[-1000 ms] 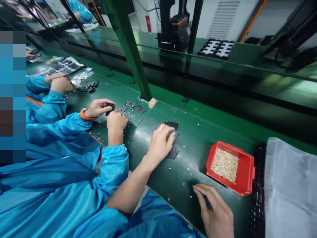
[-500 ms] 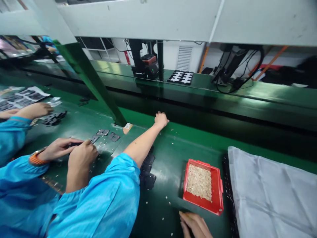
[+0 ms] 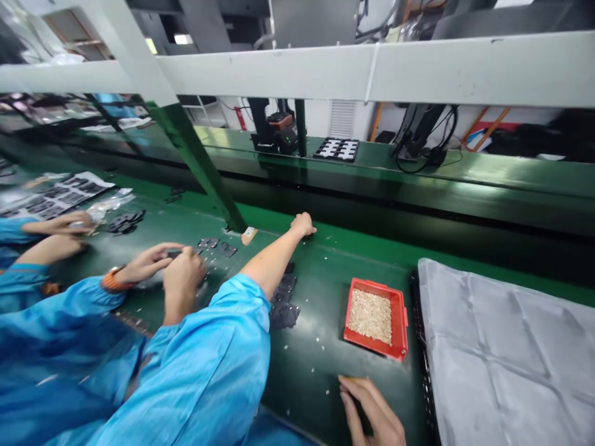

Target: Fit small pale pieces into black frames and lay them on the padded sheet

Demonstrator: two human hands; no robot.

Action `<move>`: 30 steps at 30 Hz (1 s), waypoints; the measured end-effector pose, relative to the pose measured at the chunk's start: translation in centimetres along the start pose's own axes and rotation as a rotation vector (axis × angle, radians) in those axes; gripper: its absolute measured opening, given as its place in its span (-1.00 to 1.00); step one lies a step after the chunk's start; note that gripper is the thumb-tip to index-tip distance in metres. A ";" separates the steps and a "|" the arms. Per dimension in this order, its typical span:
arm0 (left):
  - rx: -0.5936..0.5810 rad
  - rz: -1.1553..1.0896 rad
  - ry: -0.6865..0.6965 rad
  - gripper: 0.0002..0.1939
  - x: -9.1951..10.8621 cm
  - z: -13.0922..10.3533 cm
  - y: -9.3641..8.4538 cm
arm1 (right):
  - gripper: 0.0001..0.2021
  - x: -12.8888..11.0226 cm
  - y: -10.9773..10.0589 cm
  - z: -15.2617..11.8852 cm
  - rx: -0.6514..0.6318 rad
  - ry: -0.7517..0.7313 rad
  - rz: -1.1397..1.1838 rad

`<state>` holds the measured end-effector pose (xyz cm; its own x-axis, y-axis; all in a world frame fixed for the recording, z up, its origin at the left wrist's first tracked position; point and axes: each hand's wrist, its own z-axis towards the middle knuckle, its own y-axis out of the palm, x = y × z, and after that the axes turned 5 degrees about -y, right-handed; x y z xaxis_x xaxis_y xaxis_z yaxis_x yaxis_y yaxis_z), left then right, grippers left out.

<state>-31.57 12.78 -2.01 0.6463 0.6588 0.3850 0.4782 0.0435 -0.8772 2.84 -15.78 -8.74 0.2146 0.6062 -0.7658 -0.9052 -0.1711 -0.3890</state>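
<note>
Fingers of the left hand (image 3: 303, 223) were curled into a loose fist at the far edge of the green bench (image 3: 362, 260), arm stretched across it; whatever they pinched, if anything, could not be told, too small and hidden under the knuckles. Right hand (image 3: 372, 412) lay flat at the near edge, fingers narrow and together, nothing visibly held.

Largest to smallest: white plastic sheet (image 3: 506, 353) covered the right end of the bench. A co-worker's blue sleeve (image 3: 69, 322) filled the lower left, their hands working a small dark part (image 3: 174, 254). Red bin (image 3: 374, 318) of pale small pieces sat between the wearer's two hands, well apart from the left fist, near the right fingers but not touching. Stack of dark flat parts (image 3: 284, 305) lay just beside the left forearm, behind the fist, untouched by either hand. Stray pale pieces (image 3: 320, 337) were scattered on the bench.

Judgement on progress: the stack looked largely unworked, the bin full, so most of the work seemed left; no finished piece was clearly visible near the wearer.
</note>
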 end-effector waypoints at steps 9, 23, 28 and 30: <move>-0.063 -0.395 0.335 -0.84 1.9 -11.7 -3.5 | -0.78 -0.9 -3.1 0.1 -0.070 -0.069 -0.069; -0.489 -0.858 0.537 -0.76 -5.7 -34.0 2.1 | -0.72 -6.2 -2.6 5.3 0.311 0.297 0.304; -0.506 -0.719 0.631 -0.88 -6.4 -33.0 0.9 | -0.79 -5.6 -3.8 5.1 0.194 0.293 0.145; -0.505 -0.615 0.675 -0.89 -6.2 -32.2 0.6 | -0.77 -5.3 -4.6 5.8 0.072 0.222 0.012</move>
<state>-16.15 -15.51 4.33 0.3304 0.0658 0.9416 0.9301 -0.1927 -0.3129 3.73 -13.64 0.08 0.2718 0.4169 -0.8674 -0.9304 -0.1164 -0.3475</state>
